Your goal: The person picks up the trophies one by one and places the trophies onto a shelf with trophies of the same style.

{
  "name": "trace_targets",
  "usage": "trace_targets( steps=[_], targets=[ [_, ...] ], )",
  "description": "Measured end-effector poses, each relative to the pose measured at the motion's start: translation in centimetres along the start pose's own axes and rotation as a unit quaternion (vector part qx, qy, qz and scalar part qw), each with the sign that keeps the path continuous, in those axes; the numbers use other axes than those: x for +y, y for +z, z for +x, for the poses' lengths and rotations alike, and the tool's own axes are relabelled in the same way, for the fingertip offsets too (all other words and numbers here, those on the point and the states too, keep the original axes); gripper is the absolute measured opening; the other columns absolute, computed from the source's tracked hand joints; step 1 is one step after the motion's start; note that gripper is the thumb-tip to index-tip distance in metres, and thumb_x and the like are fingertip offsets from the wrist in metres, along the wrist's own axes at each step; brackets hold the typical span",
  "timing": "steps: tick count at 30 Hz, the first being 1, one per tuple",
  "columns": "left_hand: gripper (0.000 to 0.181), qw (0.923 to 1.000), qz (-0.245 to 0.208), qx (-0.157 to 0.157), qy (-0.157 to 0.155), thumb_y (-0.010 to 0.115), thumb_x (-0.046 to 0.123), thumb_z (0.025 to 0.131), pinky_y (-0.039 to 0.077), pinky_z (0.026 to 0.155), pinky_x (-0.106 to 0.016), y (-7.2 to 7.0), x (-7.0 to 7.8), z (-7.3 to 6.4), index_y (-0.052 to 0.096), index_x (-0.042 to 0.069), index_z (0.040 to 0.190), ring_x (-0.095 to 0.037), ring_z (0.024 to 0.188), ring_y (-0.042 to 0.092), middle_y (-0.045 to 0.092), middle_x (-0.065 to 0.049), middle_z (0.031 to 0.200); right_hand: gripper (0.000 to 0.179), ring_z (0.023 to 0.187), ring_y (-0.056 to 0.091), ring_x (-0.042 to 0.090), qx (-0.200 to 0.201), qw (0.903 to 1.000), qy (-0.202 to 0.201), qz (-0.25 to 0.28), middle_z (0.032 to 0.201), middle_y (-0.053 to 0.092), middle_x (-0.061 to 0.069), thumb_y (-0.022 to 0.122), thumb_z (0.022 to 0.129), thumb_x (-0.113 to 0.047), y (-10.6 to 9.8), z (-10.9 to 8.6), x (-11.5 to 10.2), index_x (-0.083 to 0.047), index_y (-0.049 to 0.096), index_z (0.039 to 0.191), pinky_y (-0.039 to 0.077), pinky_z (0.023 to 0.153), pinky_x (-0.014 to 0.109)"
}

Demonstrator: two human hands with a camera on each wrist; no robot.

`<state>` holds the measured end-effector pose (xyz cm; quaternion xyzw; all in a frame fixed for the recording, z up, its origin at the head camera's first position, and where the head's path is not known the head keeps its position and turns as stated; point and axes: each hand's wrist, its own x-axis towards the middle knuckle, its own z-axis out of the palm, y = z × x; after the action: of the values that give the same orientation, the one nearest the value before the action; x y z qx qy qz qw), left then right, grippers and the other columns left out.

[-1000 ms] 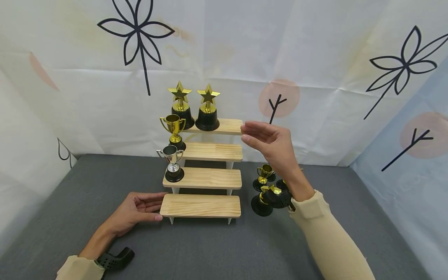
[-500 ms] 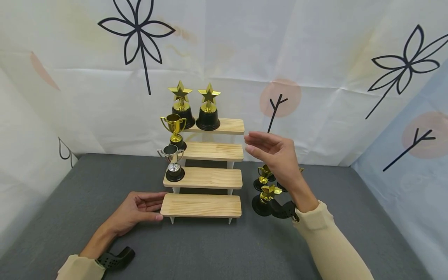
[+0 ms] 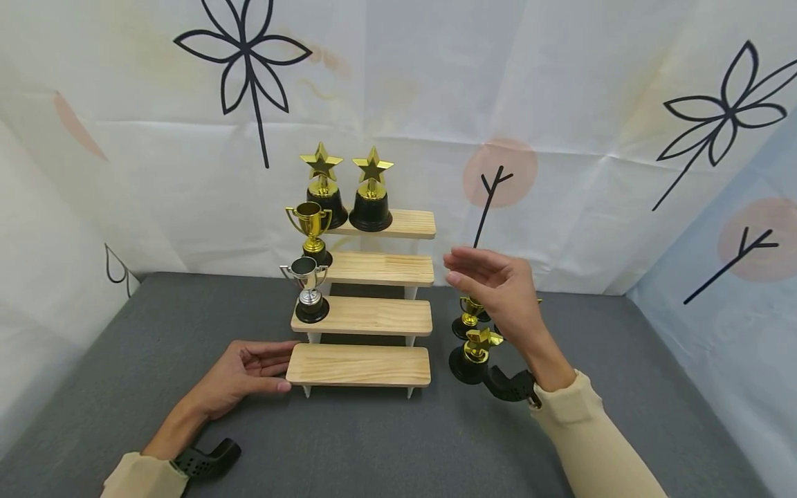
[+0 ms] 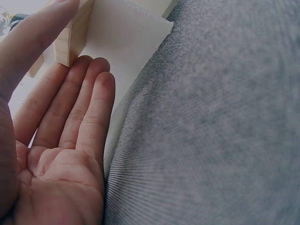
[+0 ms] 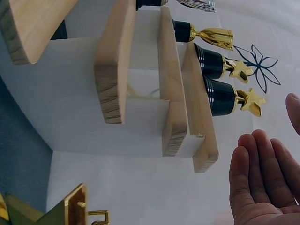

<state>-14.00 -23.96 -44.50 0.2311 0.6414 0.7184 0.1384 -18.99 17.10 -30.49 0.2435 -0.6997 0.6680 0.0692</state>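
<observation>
Wooden four-tiered pale stand [image 3: 358, 364] meets the left hand [image 3: 239, 379], fingers straight, at eight o'clock, while the right hand [image 3: 498, 294], empty, fingers together, seemingly between placements, probably next needs to grip the black-based gold star trophy [image 3: 476, 353] at four o'clock.

Stand [image 3: 380, 316] on table [image 3: 373, 443], left hand [image 3: 239, 380] at left end of bottom step [image 3: 358, 364]. Two star trophies [image 3: 371, 209] on top step [image 3: 411, 224], one cup [image 3: 308, 282] on each middle step [image 3: 380, 268], left side. Other trophies [image 3: 468, 366] right of stand.
</observation>
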Motion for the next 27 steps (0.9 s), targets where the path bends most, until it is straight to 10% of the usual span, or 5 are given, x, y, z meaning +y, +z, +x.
trace_targets(
  steps=[27],
  targets=[
    [0.066, 0.9996, 0.024, 0.011, -0.008, 0.074, -0.014, 0.083, 0.055, 0.099, -0.034, 0.0, 0.0, 0.0, 0.039, -0.027, 0.138, -0.018, 0.121, 0.063, 0.061, -0.02, 0.136, 0.04, 0.108, 0.07, 0.018, 0.022, 0.999, 0.024, -0.03, 0.115, 0.074, 0.005, 0.074, 0.087, 0.01, -2.4, -3.2, 1.6, 0.008, 0.066, 0.126, 0.061, 0.089, 0.028]
  ],
)
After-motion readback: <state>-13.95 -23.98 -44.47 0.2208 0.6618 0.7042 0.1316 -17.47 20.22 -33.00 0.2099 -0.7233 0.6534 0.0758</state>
